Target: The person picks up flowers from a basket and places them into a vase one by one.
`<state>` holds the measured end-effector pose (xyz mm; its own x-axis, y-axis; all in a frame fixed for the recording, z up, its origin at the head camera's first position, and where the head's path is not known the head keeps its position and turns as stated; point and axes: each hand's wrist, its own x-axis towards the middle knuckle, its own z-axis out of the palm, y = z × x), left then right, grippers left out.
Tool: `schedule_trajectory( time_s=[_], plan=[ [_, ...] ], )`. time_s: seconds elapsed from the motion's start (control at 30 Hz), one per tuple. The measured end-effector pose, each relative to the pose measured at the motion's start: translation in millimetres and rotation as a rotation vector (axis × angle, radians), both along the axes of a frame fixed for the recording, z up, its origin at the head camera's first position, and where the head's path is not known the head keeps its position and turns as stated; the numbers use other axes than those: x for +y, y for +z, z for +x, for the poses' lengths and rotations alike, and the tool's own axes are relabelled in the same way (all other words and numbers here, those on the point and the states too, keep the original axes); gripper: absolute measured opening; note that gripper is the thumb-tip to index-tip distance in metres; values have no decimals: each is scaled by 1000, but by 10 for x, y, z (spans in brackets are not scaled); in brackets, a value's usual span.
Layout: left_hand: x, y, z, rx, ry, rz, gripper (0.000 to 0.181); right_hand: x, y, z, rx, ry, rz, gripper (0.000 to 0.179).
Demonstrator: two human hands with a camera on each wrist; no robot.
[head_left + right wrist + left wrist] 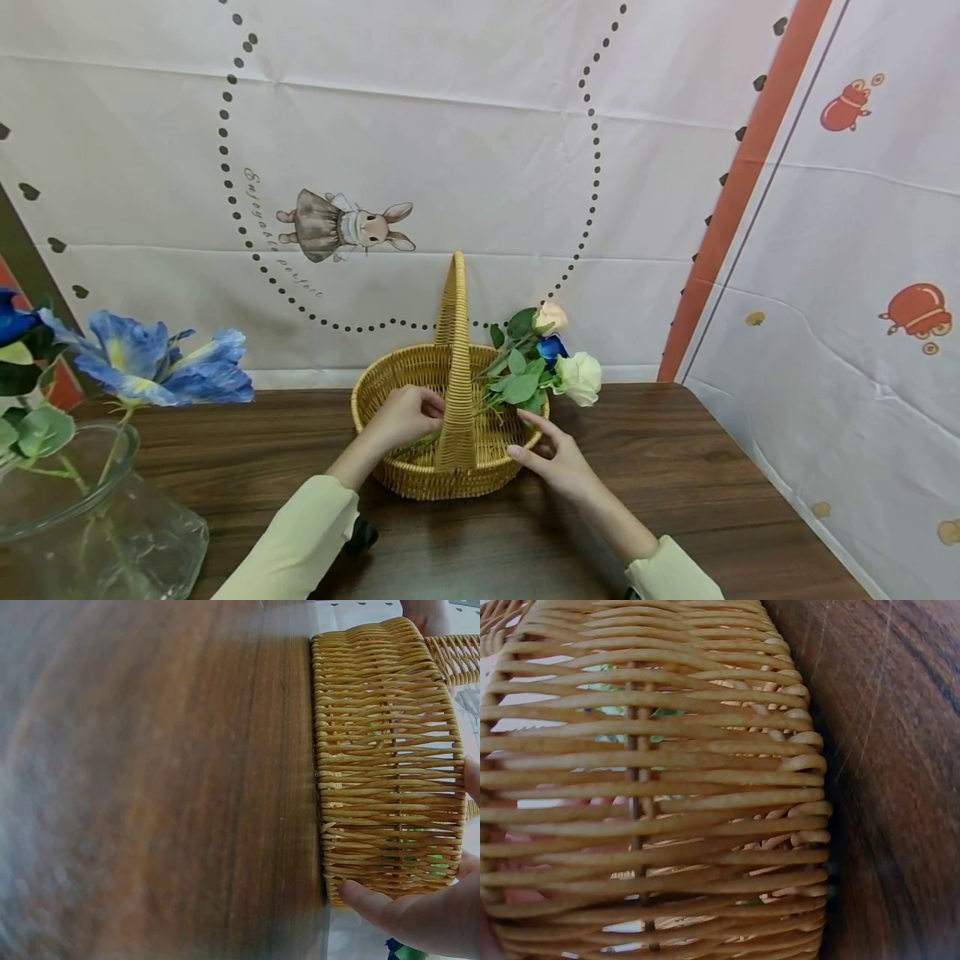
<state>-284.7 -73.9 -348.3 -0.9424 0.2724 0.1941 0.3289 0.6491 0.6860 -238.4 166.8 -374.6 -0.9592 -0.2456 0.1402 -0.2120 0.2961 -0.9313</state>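
A yellow wicker basket [412,482] with a tall arched handle [456,367] stands on the table. White, blue and pale peach roses [579,379] lean over its right rim, and their green stems run down inside. My left hand [401,417] reaches in over the left side, fingers bent close to the stems; the handle hides its fingertips, so any hold is unclear. At the right front, my right hand [562,467] grips the basket's rim. In the right wrist view, a finger [367,900] presses the outer wall while other digits lie at the rim.
At the left stands a clear glass vase [150,533] with blue flowers [150,358] and green leaves. The dark wooden table [637,500] meets a white printed cloth [412,150] behind the basket. A small black object [362,536] is by the left sleeve.
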Motion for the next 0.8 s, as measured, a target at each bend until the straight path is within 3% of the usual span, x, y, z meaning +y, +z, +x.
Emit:
schedule_trajectory(
  time_s=[0.33,0.47,0.63,0.8],
  plan=[
    [103,-27,-11,36,-53,-165,22,9,-5,0,17,11,19,57],
    [129,-42,-10,57,-69,-202,37,11,-5,1,15,14,19,57],
    [167,-54,-23,90,-45,-262,46,10,-4,-4,17,14,12,57],
    [179,-59,-29,92,-32,-259,42,10,0,4,10,11,15,57]
  ],
)
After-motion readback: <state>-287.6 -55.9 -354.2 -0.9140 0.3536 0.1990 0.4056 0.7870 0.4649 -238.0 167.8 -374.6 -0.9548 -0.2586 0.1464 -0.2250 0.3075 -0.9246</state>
